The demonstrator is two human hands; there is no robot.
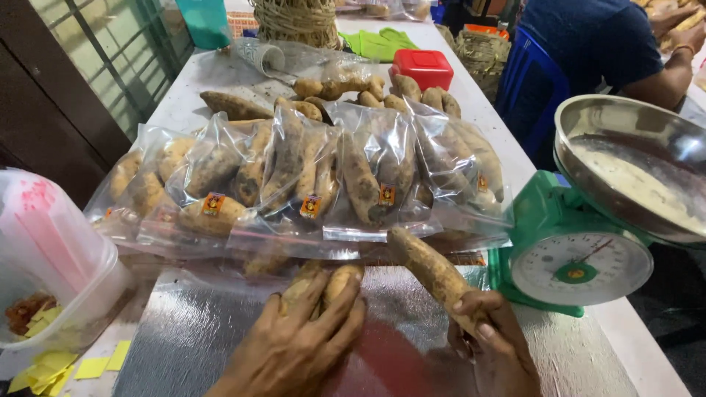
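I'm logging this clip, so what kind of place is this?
Probably a small produce packing table: clear bags of sweet potatoes lie in rows, a green dial scale stands alongside, and both hands hold loose tubers.

Green dial scale [570,265] with steel pan, red box [422,68], yellow paper slips [92,367]

Left hand [298,345] pressing two sweet potatoes [323,285] on the surface [191,331], right hand [489,338] gripping a long sweet potato [426,266], bagged sweet potatoes [309,176] behind, green scale [581,250] at right
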